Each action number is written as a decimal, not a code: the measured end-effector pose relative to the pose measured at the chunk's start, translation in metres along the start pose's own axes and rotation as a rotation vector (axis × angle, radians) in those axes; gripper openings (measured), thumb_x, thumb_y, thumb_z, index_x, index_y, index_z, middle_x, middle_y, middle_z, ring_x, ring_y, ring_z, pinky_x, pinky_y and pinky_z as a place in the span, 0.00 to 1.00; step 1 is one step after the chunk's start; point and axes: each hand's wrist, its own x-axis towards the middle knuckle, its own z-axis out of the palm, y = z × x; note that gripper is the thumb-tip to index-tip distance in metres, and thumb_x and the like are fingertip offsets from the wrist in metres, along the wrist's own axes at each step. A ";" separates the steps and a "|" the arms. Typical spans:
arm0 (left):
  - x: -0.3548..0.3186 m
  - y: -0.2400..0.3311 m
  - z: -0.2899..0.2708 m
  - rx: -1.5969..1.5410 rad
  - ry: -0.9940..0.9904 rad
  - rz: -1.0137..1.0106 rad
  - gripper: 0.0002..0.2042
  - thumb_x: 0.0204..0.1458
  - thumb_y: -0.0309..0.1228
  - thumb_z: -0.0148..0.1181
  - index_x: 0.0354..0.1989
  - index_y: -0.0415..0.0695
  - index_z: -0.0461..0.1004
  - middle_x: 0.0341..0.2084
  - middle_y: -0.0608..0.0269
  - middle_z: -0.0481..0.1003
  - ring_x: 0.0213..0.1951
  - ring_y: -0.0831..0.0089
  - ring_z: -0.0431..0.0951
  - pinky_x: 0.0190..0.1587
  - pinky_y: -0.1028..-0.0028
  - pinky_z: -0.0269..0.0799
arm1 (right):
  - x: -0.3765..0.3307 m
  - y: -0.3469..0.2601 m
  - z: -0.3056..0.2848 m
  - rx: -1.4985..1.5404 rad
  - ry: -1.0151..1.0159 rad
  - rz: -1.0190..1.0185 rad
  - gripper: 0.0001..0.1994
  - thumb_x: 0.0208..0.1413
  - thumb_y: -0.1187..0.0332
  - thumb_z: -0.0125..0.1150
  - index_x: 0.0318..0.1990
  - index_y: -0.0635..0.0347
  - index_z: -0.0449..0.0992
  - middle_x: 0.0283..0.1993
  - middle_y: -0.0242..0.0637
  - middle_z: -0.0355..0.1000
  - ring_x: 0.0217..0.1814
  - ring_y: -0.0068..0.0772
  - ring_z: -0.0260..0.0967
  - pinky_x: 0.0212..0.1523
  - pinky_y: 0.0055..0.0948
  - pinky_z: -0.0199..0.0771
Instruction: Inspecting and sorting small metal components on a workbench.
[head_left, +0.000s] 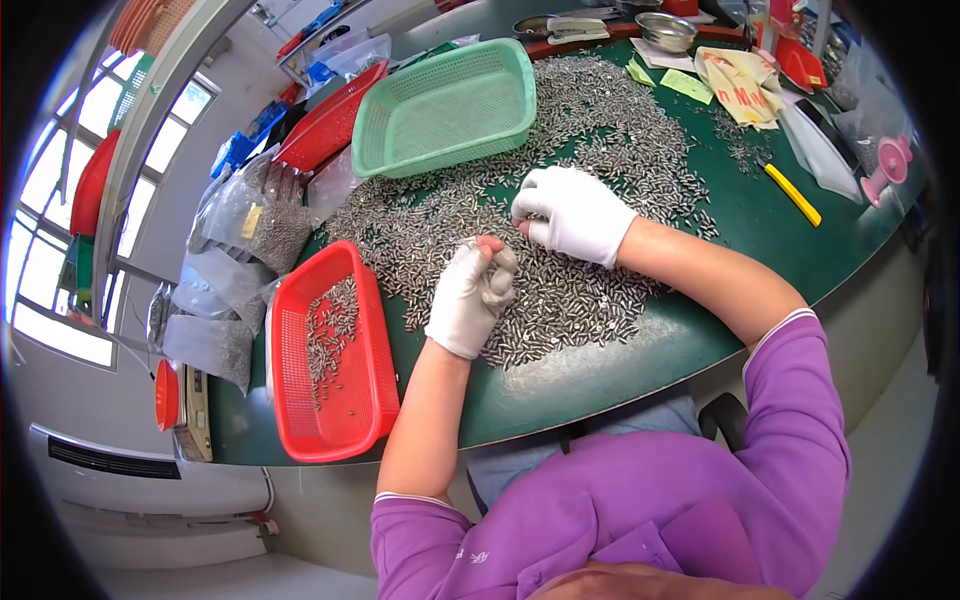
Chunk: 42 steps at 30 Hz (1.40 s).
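Head view: my gloved left hand (pixel 472 295) is fisted around small metal pins (pixel 560 290), my right hand (pixel 575 213) pinches into the pile beside it, red basket (pixel 355 400) nearby.

Workshop: sorting table (pixel 700 350), metal parts (pixel 560 290)

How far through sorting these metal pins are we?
Early, by the look of it. Done: a thin scatter of pins lies in the red basket. In hand: the left hand is closed around a few pins, while the right hand picks at the heap of pins. Left: that heap covers much of the green table, and the green basket looks empty.
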 end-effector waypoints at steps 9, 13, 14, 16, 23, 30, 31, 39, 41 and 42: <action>-0.002 -0.001 0.008 0.158 -0.020 -0.041 0.07 0.58 0.33 0.55 0.39 0.45 0.68 0.27 0.68 0.70 0.20 0.86 0.62 0.21 0.86 0.56 | 0.002 -0.011 -0.006 0.242 0.017 -0.192 0.07 0.46 0.64 0.61 0.33 0.52 0.77 0.34 0.36 0.71 0.39 0.42 0.70 0.40 0.37 0.72; -0.003 0.001 0.010 0.107 -0.005 -0.032 0.08 0.58 0.34 0.55 0.39 0.45 0.68 0.27 0.67 0.70 0.20 0.84 0.62 0.22 0.85 0.56 | 0.000 -0.001 -0.003 0.051 -0.089 0.009 0.11 0.45 0.64 0.63 0.38 0.52 0.78 0.37 0.39 0.73 0.41 0.43 0.71 0.43 0.37 0.72; -0.003 0.001 0.010 0.103 0.007 -0.025 0.08 0.57 0.36 0.55 0.38 0.46 0.69 0.26 0.67 0.70 0.20 0.83 0.61 0.22 0.84 0.56 | -0.001 -0.001 -0.005 -0.045 -0.175 0.060 0.12 0.44 0.63 0.64 0.38 0.52 0.79 0.37 0.39 0.73 0.41 0.43 0.71 0.43 0.37 0.72; -0.003 0.001 0.010 0.099 0.017 -0.020 0.09 0.57 0.38 0.55 0.37 0.47 0.70 0.26 0.67 0.70 0.19 0.83 0.61 0.22 0.83 0.56 | -0.003 0.000 -0.005 -0.074 -0.366 0.124 0.10 0.43 0.62 0.64 0.33 0.51 0.79 0.34 0.39 0.73 0.39 0.43 0.72 0.40 0.39 0.72; -0.002 0.001 0.005 0.085 -0.024 -0.029 0.12 0.58 0.40 0.53 0.39 0.43 0.68 0.28 0.64 0.71 0.20 0.81 0.62 0.22 0.82 0.57 | -0.005 -0.004 0.001 -0.156 -0.360 0.072 0.05 0.45 0.64 0.61 0.28 0.53 0.78 0.31 0.38 0.73 0.36 0.44 0.72 0.38 0.41 0.72; -0.001 0.000 0.001 0.017 -0.037 0.006 0.12 0.60 0.38 0.50 0.42 0.42 0.66 0.30 0.61 0.70 0.22 0.79 0.65 0.23 0.81 0.60 | -0.002 -0.001 -0.022 -0.139 -0.440 0.178 0.08 0.43 0.64 0.60 0.33 0.52 0.80 0.34 0.40 0.75 0.38 0.46 0.73 0.41 0.41 0.73; -0.001 -0.001 0.001 0.016 -0.037 0.006 0.12 0.60 0.38 0.50 0.42 0.42 0.66 0.30 0.61 0.70 0.22 0.79 0.65 0.23 0.81 0.60 | -0.003 -0.002 -0.023 -0.162 -0.492 0.194 0.09 0.42 0.64 0.60 0.32 0.50 0.81 0.32 0.41 0.76 0.36 0.46 0.74 0.40 0.40 0.74; 0.001 0.000 -0.001 -0.035 -0.063 -0.007 0.11 0.61 0.38 0.46 0.43 0.43 0.67 0.30 0.61 0.71 0.22 0.80 0.64 0.23 0.82 0.59 | -0.005 -0.001 -0.003 -0.121 -0.386 0.132 0.04 0.45 0.66 0.59 0.27 0.52 0.77 0.30 0.40 0.72 0.37 0.45 0.71 0.38 0.41 0.71; 0.002 0.000 0.000 -0.026 -0.062 0.001 0.11 0.61 0.37 0.48 0.43 0.43 0.67 0.30 0.62 0.71 0.21 0.81 0.63 0.22 0.83 0.58 | -0.003 -0.004 -0.007 -0.138 -0.370 0.172 0.05 0.46 0.65 0.59 0.28 0.53 0.76 0.31 0.40 0.72 0.37 0.45 0.71 0.39 0.41 0.71; 0.002 -0.001 0.000 -0.024 -0.060 0.002 0.10 0.60 0.37 0.49 0.42 0.43 0.67 0.30 0.62 0.71 0.21 0.81 0.63 0.21 0.84 0.58 | -0.002 -0.006 -0.011 -0.114 -0.347 0.201 0.05 0.46 0.65 0.58 0.29 0.54 0.76 0.32 0.40 0.72 0.38 0.45 0.70 0.40 0.40 0.71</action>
